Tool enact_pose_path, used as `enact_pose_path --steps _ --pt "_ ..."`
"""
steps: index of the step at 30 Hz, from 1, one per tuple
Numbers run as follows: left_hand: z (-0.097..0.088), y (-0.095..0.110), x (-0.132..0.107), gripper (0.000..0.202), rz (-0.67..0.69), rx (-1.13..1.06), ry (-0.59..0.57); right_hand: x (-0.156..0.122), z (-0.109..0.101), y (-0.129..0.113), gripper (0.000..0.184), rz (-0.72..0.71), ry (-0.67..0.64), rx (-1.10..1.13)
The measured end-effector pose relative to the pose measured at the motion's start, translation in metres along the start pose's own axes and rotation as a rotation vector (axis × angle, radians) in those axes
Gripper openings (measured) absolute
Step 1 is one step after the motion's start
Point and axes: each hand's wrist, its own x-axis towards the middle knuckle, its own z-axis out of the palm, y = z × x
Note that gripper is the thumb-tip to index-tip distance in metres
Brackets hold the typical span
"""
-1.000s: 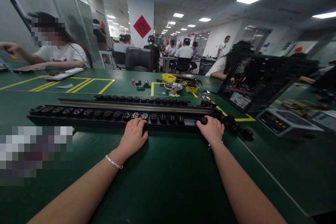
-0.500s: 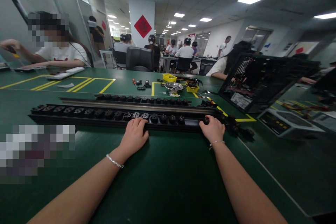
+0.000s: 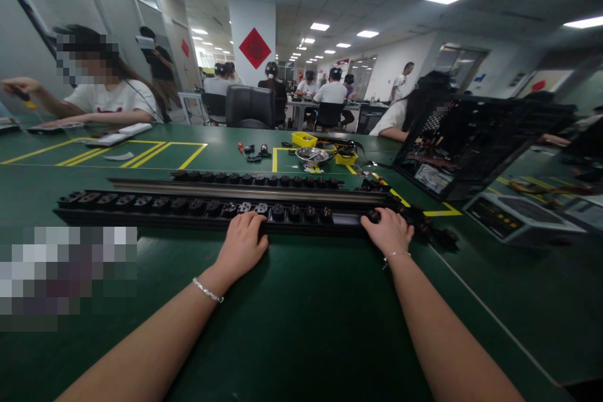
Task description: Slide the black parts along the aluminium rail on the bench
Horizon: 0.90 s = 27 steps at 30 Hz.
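A long black power strip (image 3: pixel 160 217) with a row of round socket modules lies crosswise in front of me. My left hand (image 3: pixel 244 235) is closed over its near edge, around the middle, fingers on the top beside two greyer sockets. At the right end, my right hand (image 3: pixel 390 229) has its thumb and fingers closed around a black socket module (image 3: pixel 374 216). Between that module and the rest of the row lies a bare stretch of channel (image 3: pixel 347 218). Behind the strip runs a metal-topped rail (image 3: pixel 245 190), and beyond it another row of black sockets (image 3: pixel 259 179).
Farther back are a metal bowl (image 3: pixel 311 156), a yellow bin (image 3: pixel 304 139) and small loose parts. An open computer case (image 3: pixel 471 144) and a power supply box (image 3: pixel 522 218) stand to the right. Loose black modules (image 3: pixel 440 235) lie past my right hand. Two people sit across the table.
My right hand has shifted slightly to the right along the strip, with the socket module under its fingers. My left hand keeps its place on the strip. The view has tilted a little.
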Motion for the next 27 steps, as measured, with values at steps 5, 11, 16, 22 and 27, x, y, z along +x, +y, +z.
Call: enact_pose_path --steps 5,11,16,22,27 --pt "0.001 -0.001 0.0 0.034 0.001 0.0 0.005 0.002 0.0 0.0 0.052 0.001 0.009 0.025" --pt "0.0 0.0 0.0 0.033 -0.002 0.0 0.001 0.004 0.0 0.001 0.049 0.01 0.012 0.04" --pt "-0.001 0.002 0.0 0.034 -0.001 0.012 0.011 0.005 0.002 0.004 0.053 0.04 0.012 0.04" --pt "0.0 0.002 0.0 0.034 0.002 0.007 0.018 0.007 0.006 0.01 0.066 0.077 0.004 0.0" --pt "-0.001 0.001 0.0 0.034 -0.004 0.013 0.009 0.01 0.007 0.012 0.065 0.049 0.008 0.004"
